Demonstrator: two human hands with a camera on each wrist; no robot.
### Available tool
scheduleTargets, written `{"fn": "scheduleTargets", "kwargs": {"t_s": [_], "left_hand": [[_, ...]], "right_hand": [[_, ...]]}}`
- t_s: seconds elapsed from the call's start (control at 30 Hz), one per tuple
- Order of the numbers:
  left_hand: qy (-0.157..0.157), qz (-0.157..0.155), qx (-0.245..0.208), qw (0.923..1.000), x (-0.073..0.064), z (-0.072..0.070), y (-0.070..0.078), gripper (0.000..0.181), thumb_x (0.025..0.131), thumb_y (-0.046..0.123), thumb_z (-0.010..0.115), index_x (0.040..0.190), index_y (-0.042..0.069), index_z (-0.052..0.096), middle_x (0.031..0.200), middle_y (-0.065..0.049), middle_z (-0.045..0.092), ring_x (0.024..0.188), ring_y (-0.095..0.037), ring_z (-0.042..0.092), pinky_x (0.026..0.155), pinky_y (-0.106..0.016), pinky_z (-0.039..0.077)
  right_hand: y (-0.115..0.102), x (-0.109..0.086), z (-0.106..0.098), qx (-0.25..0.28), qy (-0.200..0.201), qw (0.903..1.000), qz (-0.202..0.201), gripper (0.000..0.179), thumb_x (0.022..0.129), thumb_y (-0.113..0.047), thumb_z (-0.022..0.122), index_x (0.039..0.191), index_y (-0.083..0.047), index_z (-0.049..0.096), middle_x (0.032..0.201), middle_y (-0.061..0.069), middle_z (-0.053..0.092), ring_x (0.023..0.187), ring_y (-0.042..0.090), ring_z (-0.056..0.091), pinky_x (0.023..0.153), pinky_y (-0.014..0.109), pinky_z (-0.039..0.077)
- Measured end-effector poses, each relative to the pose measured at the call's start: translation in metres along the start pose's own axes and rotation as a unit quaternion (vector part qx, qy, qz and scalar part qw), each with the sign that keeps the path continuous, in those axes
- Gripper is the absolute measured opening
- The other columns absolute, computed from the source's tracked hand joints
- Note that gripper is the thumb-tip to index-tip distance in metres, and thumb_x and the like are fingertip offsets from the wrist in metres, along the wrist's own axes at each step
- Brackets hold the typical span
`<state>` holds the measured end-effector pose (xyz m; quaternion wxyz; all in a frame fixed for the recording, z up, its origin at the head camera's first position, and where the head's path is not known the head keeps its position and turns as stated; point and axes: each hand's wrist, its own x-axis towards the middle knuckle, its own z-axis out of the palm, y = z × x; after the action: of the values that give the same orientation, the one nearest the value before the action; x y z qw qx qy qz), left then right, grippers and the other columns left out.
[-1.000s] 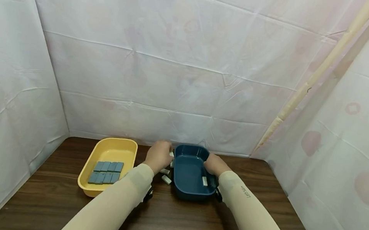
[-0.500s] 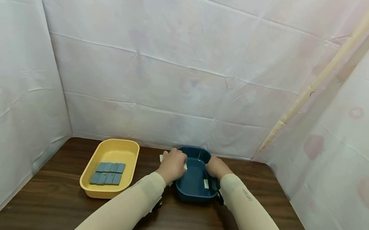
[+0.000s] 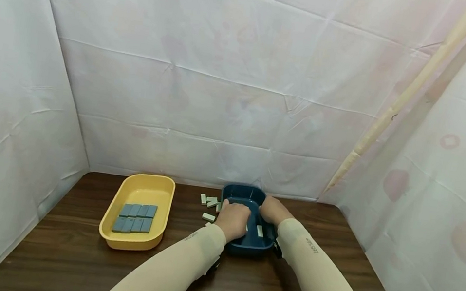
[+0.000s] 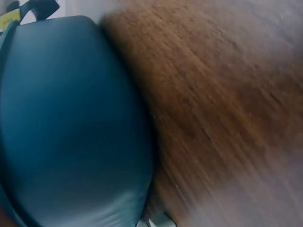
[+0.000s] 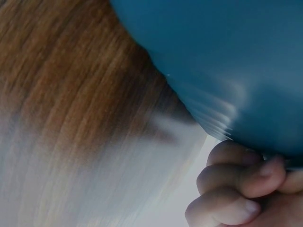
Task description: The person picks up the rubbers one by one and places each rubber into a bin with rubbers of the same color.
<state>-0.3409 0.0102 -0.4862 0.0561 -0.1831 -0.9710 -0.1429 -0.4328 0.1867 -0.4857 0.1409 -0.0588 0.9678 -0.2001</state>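
In the head view my left hand [image 3: 233, 220] is over the left side of the dark blue tray [image 3: 244, 191], knuckles up. A pale sliver of a small oblong tile [image 3: 247, 228] shows at its fingers, which are otherwise hidden. Another white tile [image 3: 260, 231] lies in the tray near the right wall. My right hand [image 3: 274, 211] holds the tray's right rim; the right wrist view shows its curled fingers [image 5: 227, 177] against the tray's outer wall [image 5: 227, 56]. Several loose white tiles [image 3: 208, 217] lie on the table left of the tray.
A yellow tray [image 3: 132, 240] stands to the left, holding grey-blue tiles [image 3: 135, 217] in two neat rows. Both trays rest on a dark wooden table [image 3: 68, 251]. White sheeting [image 3: 219, 114] encloses the back and sides, with a wrapped pole [image 3: 361, 147] leaning at the back right.
My left hand has moved right and toward me, from the loose tiles to over the blue tray, carrying a white tile. The right hand has stayed at the tray's rim.
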Motion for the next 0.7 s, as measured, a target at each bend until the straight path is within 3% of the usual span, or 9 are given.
{"fn": "scheduleTargets", "kwargs": {"t_s": [0.17,0.4,0.57,0.7], "left_hand": [[-0.029,-0.003,0.017,0.9994,0.005,0.003,0.005,0.042,0.104,0.015,0.082,0.068,0.022,0.062,0.064,0.003,0.06,0.067,-0.017,0.057,0.093,-0.044,0.044],[-0.059,0.009,0.03,0.9978,0.006,-0.001,0.007,0.037,0.106,0.018,0.08,0.071,0.021,0.066,0.072,0.002,0.068,0.073,-0.017,0.065,0.089,-0.046,0.057],[-0.064,0.012,0.021,0.9977,0.011,0.0,0.007,0.044,0.105,0.016,0.08,0.067,0.02,0.059,0.066,0.0,0.063,0.068,-0.017,0.061,0.085,-0.045,0.057],[-0.056,-0.001,0.006,0.9984,0.015,0.005,0.007,0.041,0.1,0.02,0.087,0.068,0.021,0.061,0.068,0.003,0.064,0.071,-0.016,0.062,0.09,-0.048,0.059]], "right_hand": [[0.0,-0.001,-0.002,0.003,-0.002,1.0,0.006,0.05,0.114,-0.016,0.049,0.158,0.008,0.053,0.145,0.023,0.07,0.113,0.029,0.07,0.1,0.051,0.062],[-0.001,-0.003,-0.004,0.01,0.0,0.9999,-0.009,0.045,0.111,-0.013,0.05,0.149,0.007,0.061,0.134,0.021,0.074,0.105,0.029,0.071,0.098,0.05,0.062],[-0.001,-0.004,-0.006,-0.002,0.003,1.0,-0.006,0.051,0.114,-0.015,0.05,0.158,0.009,0.054,0.15,0.026,0.068,0.113,0.03,0.07,0.105,0.053,0.06],[-0.003,-0.003,-0.006,-0.022,0.004,0.9997,-0.013,0.05,0.115,-0.017,0.05,0.157,0.009,0.055,0.154,0.027,0.066,0.119,0.033,0.071,0.109,0.054,0.059]]}}
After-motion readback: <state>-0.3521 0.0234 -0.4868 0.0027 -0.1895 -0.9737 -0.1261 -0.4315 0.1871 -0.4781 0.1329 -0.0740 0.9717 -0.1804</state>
